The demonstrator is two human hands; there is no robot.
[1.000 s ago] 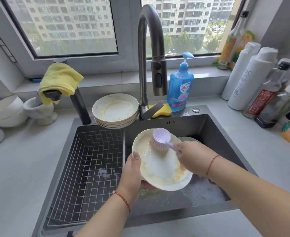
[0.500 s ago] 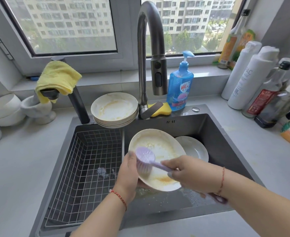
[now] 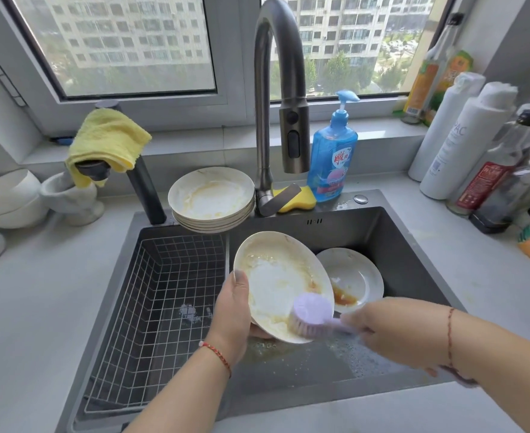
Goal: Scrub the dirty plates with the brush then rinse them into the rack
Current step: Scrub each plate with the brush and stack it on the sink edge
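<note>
My left hand point(image 3: 232, 310) grips the left rim of a dirty white plate point(image 3: 273, 276), held tilted over the sink with yellow-brown smears on its face. My right hand point(image 3: 395, 331) holds the handle of a lilac brush point(image 3: 310, 314), whose head presses on the plate's lower right edge. A second dirty plate point(image 3: 355, 276) leans in the sink behind it, brown sauce at its bottom. A stack of several dirty plates point(image 3: 211, 198) sits on the sink's back edge. The wire rack point(image 3: 164, 295) fills the sink's left half and holds nothing.
The tall faucet point(image 3: 292, 126) hangs over the sink point(image 3: 407, 245), no water running. A blue soap bottle point(image 3: 332, 157) and yellow sponge point(image 3: 304, 200) stand behind it. Bottles point(image 3: 463, 142) crowd the right counter. A yellow cloth point(image 3: 107, 142), mortar point(image 3: 70, 198) and bowls point(image 3: 7, 198) sit at left.
The brush has swept from the plate's top, across its left side, down to its lower right edge. The plate is tilted more upright, which uncovers the second plate behind it.
</note>
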